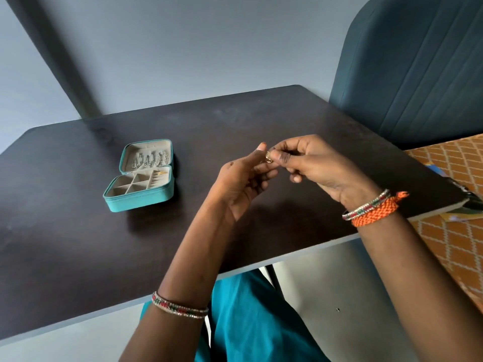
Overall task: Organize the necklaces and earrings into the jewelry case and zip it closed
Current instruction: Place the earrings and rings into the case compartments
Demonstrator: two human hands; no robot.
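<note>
Both hands pinch one small gold earring above the table, right of the open case.

Nearest, at mid-frame, the left hand and right hand meet fingertip to fingertip over the dark table, both clamped on the earring; the right thumb and forefinger nip it from above while the left thumb and fingers steady it from below. It looks tiny, light and stiff, likely with a thin post or hook that bends easily, and smooth metal that could slip, so a fingertip hold on its body seems safest, not on the fine wire. Farther off, at centre left, the teal case lies open: its lid carries silver necklaces, and something gold sits in the slotted tray nearest the hinge. The zip is not yet closed.
</note>
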